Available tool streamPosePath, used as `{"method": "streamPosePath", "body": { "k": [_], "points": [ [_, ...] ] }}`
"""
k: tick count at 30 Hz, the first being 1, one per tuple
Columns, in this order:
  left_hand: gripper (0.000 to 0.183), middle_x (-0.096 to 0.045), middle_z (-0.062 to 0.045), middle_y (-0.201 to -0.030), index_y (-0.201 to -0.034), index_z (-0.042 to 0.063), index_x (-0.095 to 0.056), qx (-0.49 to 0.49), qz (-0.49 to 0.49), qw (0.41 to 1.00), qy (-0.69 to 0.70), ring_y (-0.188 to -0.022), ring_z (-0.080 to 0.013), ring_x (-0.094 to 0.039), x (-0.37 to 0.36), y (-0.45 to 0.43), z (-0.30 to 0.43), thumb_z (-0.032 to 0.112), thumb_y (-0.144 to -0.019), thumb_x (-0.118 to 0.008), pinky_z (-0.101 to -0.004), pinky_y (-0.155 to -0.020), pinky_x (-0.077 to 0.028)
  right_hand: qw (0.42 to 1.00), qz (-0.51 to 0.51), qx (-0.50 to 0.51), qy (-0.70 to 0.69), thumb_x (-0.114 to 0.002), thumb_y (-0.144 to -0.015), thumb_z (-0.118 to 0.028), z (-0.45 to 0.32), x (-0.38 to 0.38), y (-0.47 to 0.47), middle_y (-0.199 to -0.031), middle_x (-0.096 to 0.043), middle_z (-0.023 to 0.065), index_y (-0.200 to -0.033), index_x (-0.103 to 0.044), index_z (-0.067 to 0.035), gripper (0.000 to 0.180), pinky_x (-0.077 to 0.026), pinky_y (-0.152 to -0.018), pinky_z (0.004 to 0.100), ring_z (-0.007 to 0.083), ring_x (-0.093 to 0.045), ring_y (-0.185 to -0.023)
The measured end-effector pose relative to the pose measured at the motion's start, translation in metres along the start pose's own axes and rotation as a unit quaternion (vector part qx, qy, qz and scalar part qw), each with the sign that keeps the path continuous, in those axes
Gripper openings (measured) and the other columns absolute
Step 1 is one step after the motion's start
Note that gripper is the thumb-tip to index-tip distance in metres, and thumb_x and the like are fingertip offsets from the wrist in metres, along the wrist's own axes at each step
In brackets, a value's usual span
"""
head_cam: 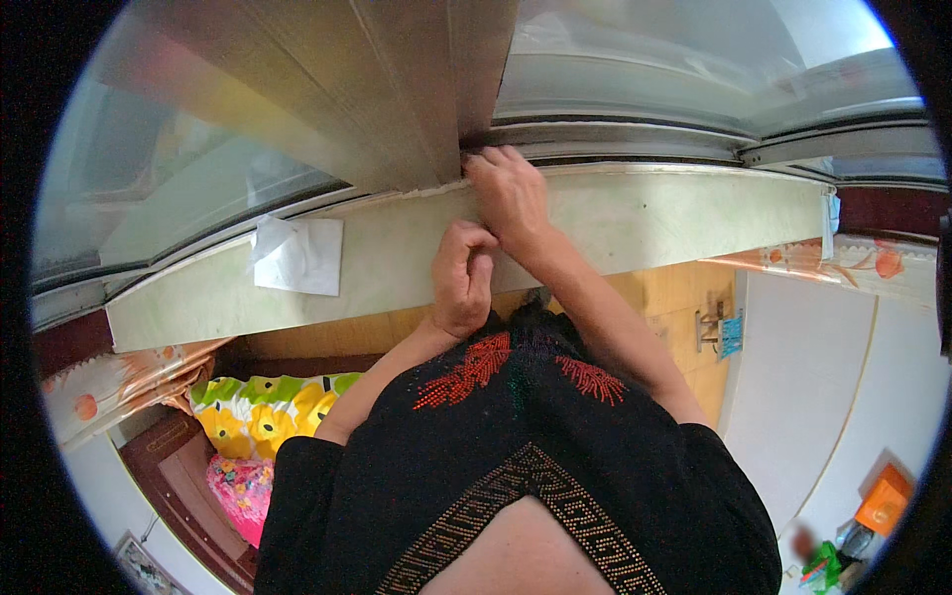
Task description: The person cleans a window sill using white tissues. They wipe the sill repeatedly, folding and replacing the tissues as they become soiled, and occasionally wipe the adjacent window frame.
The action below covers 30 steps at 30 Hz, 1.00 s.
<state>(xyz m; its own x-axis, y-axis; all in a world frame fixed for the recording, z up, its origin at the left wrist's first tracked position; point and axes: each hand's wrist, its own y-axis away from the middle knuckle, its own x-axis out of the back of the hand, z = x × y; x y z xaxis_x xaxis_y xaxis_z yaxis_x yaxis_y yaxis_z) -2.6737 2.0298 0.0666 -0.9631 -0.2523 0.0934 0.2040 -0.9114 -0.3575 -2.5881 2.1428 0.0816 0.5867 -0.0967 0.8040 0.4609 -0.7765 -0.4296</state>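
My right hand [509, 192] reaches over a pale marbled windowsill [625, 212] to the corner where the upright metal window frame [416, 89] meets the sliding track [595, 149]. Its fingertips are bent down into that dark corner, so whether they pinch anything is hidden. Just nearer to me, my left hand [462, 279] is curled above the sill's front part, thumb against the fingers, with nothing visible in it. It is close by the right wrist. A white square sheet [316, 256], with a crumpled translucent piece on it, lies on the sill to the left.
Glass panes [632, 82] rise beyond the sill. Patterned curtains [885, 268] hang at both ends, a light blue cloth [831, 223] at the right end. Behind on the left is a bed with a yellow-flowered cover [268, 416]. A small blue-seated stool [730, 335] stands on the floor at right.
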Motion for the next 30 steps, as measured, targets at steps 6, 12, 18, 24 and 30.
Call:
{"method": "streamPosePath", "body": {
  "k": [6, 12, 18, 24, 30],
  "points": [
    [0.014, -0.051, -0.010, -0.090, -0.096, 0.002, -0.052, 0.003, 0.009, 1.000, -0.019, -0.081, -0.0212, -0.051, -0.001, -0.001, 0.006, -0.006, -0.088, -0.045, -0.0296, -0.077, -0.043, 0.998, -0.046, 0.029, -0.014, -0.060, -0.074, -0.008, 0.007, -0.001, -0.008, -0.089, -0.062, 0.0071, -0.080, -0.065, -0.007, 0.008, -0.051, -0.074, 0.0392, 0.0299, -0.060, -0.088],
    [0.011, -0.052, -0.011, -0.090, -0.094, 0.001, -0.052, -0.014, -0.008, 0.998, -0.057, -0.081, -0.0219, -0.051, -0.002, -0.004, 0.002, -0.006, -0.088, -0.046, -0.0296, -0.077, -0.043, 0.989, -0.079, 0.104, 0.076, -0.060, -0.076, -0.010, 0.007, 0.008, -0.015, -0.089, -0.063, 0.0074, -0.079, -0.068, -0.009, 0.009, -0.051, -0.073, 0.0375, 0.0276, -0.060, -0.088],
    [0.009, -0.052, -0.011, -0.090, -0.093, 0.001, -0.052, 0.024, 0.036, 0.999, -0.029, -0.081, -0.0226, -0.052, -0.006, 0.004, 0.003, -0.006, -0.089, -0.048, -0.0296, -0.077, -0.044, 0.990, -0.088, 0.089, 0.066, -0.061, -0.076, -0.011, 0.008, 0.006, -0.016, -0.090, -0.063, 0.0071, -0.081, -0.068, -0.009, 0.009, -0.051, -0.074, 0.0361, 0.0250, -0.062, -0.087],
    [0.009, -0.052, -0.011, -0.091, -0.094, 0.000, -0.052, 0.006, 0.020, 0.999, -0.046, -0.081, -0.0226, -0.052, -0.005, 0.001, -0.003, -0.005, -0.090, -0.047, -0.0298, -0.077, -0.044, 0.970, -0.137, 0.143, 0.138, -0.062, -0.077, -0.012, 0.012, 0.012, -0.019, -0.090, -0.063, 0.0064, -0.079, -0.069, -0.009, 0.009, -0.049, -0.075, 0.0351, 0.0239, -0.062, -0.087],
    [0.009, -0.052, -0.011, -0.089, -0.094, 0.001, -0.053, 0.020, 0.046, 0.997, -0.064, -0.080, -0.0225, -0.053, -0.008, 0.003, 0.000, -0.004, -0.090, -0.047, -0.0296, -0.076, -0.044, 0.948, -0.177, 0.173, 0.201, -0.062, -0.079, -0.015, 0.014, 0.026, -0.020, -0.088, -0.063, 0.0061, -0.078, -0.069, -0.011, 0.008, -0.048, -0.075, 0.0341, 0.0216, -0.062, -0.088]
  ]
}}
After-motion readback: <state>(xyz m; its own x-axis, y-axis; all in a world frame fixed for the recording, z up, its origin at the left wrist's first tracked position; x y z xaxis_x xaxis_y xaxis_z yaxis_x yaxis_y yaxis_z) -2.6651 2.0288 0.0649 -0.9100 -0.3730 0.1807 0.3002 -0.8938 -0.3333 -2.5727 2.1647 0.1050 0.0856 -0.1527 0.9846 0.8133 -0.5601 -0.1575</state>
